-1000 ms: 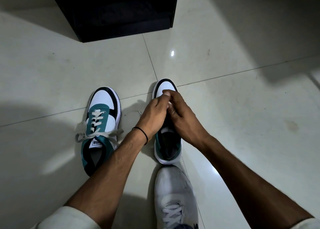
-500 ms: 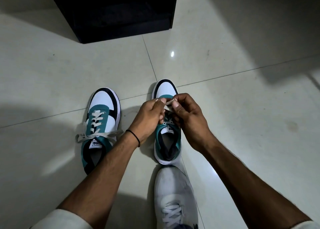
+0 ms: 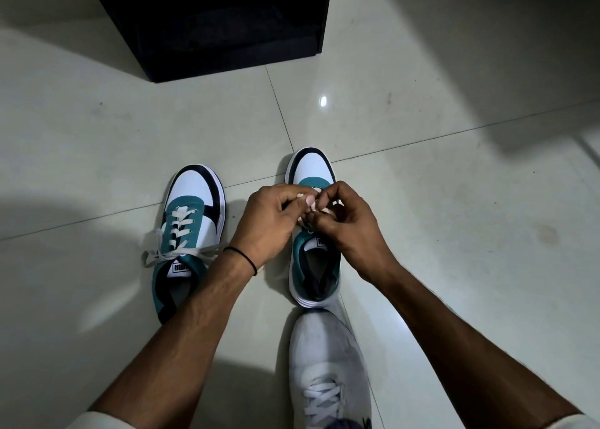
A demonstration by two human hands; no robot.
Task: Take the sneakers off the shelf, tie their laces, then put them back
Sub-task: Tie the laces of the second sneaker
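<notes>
Head view: I'm working on the floor [image 3: 454, 201], near the dark shelf [image 3: 227, 38].
Hands: my left hand [image 3: 269, 220] and right hand [image 3: 350, 227] are both pinching the lace [image 3: 314, 205] over one sneaker [image 3: 311, 167].
Lace: soft, limp, probably slippery — best pinched close to the knot.
Count: two sneakers — the other sneaker [image 3: 194, 185] is looking tied.

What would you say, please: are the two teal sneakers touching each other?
Apart. The head view shows bare floor between the left sneaker and the right sneaker.
</notes>
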